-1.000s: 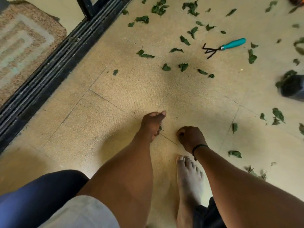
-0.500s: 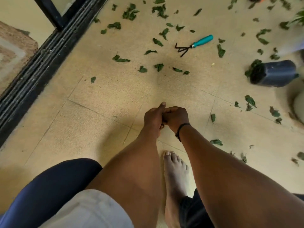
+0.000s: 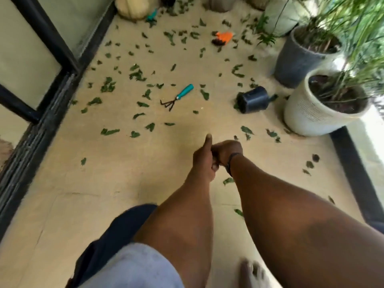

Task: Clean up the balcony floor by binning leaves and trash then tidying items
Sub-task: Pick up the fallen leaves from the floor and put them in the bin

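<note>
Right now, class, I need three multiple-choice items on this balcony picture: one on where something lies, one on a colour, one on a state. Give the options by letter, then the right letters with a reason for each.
1. Where does the hand rake lie?
A. On the floor among the leaves
B. Inside the white pot
C. In a hand

2. What colour is the rake's handle?
A. Orange
B. Teal
C. Black

3. How is the small black pot?
A. Upright
B. Tipped on its side
C. Stacked on another pot

Answers:
1 A, it rests on the bare floor with leaves scattered round it, apart from both hands.
2 B, the handle is teal above dark prongs.
3 B, its open mouth faces sideways, left of the white pot.
</note>
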